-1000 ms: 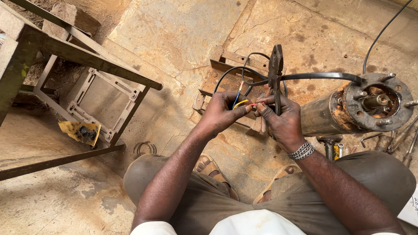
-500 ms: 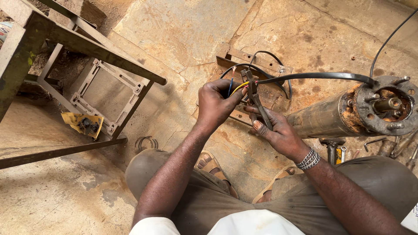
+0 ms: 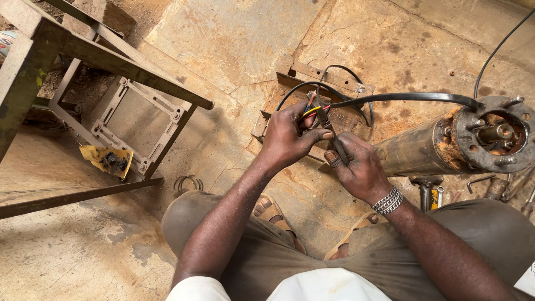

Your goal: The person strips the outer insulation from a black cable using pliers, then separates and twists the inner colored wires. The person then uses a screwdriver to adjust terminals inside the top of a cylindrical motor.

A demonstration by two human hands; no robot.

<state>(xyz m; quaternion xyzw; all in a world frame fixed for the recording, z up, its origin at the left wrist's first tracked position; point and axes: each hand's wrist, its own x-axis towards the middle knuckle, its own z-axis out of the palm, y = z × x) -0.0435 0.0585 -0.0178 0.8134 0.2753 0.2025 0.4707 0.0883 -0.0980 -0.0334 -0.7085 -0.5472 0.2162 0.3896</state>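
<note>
You're looking straight down at a rough stone floor (image 3: pixel 234 39), tan w/ rust stains and cracks, filling most of the frame.

Upper left to mid left: a welded metal frame (image 3: pixel 128 61), angle-iron bars, dull grey-brown, corroded. Inside it, flat on the floor, a square metal bracket (image 3: pixel 114 134) w/ bolt holes at the corners. Just beside that, at mid left, a crumpled yellow scrap (image 3: pixel 106 160) w/ dark grit on it; no label readable.

Right side, mid height: a rusty pump cylinder (image 3: pixel 415 153) lying on its side, round flange end facing right w/ studs and a central shaft, heavy orange scale on the rim. A flat black cable (image 3: pixel 401 98) runs from the flange toward frame centre. Below the cylinder, small tools on the floor, incl. an L-shaped hex key (image 3: pixel 480 181).

Top centre: a rusty plate (image 3: pixel 317 72) w/ thin black wire loops over it.

Centre: your left hand (image 3: pixel 287 134) is closed around the cable end, thumb and fingers pinching it where yellow, red and blue wire cores (image 3: pixel 313 110) fan out. Your right hand (image 3: pixel 359 167), just right and lower, is wrapped tight on the dark handles of a plier-type tool (image 3: pixel 330 131), its tip at the cores. Metal bracelets (image 3: pixel 388 200) on the right wrist.

Bottom: your knees in olive trousers, sandalled feet between them.
</note>
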